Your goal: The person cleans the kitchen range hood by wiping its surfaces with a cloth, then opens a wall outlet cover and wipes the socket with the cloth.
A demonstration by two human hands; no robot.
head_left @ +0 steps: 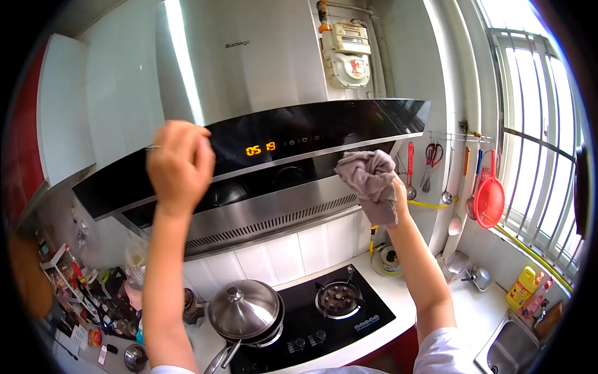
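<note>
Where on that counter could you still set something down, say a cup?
Bare white counter lies between the black hob and the sink, in front of the tap. The hob's right burner is free; the left one holds a lidded pot. The shelf at far left is crowded with bottles and jars.

Just one head-worn fisheye cam here, sitting close and looking forward and up at the range hood (261,149), catching the stove (311,318) near the bottom edge.
</note>
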